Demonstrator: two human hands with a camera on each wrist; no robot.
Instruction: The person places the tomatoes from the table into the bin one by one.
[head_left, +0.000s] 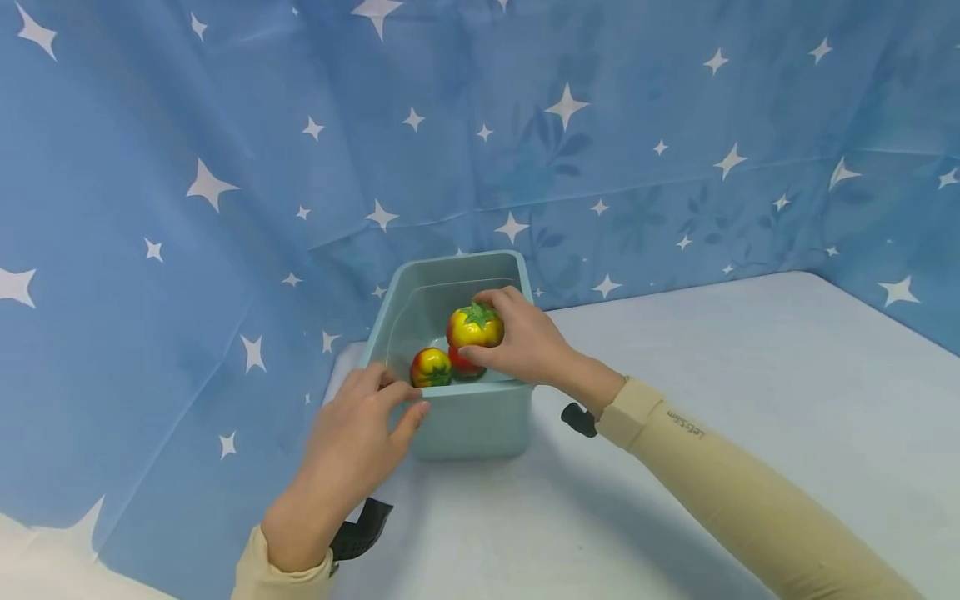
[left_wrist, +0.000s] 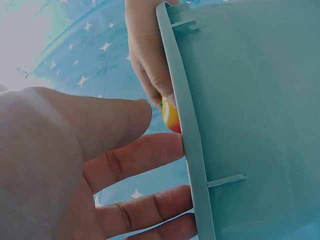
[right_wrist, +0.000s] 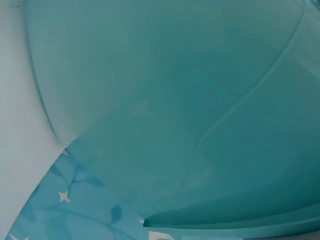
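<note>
A teal plastic bin (head_left: 472, 425) stands on the table with toy produce inside. Over the bin, my right hand (head_left: 521, 337) grips a yellow and red toy tomato (head_left: 474, 327) with a green leafy top, thumb on the near side and fingers over the far side. Lower in the bin lie another yellow-red piece (head_left: 431, 367) with a green stem and a red piece (head_left: 467, 367), partly hidden by the held tomato. My left hand (head_left: 360, 421) has its fingers against the bin's near rim, thumb held apart. The right wrist view shows mainly the bin's outer wall (right_wrist: 150, 100).
The bin sits on a white-covered table (head_left: 712, 400), close to a blue curtain (head_left: 450, 150) with white stars behind and at the left. Black wrist straps (head_left: 363, 529) show below both hands, at the ends of beige sleeves (head_left: 720, 467).
</note>
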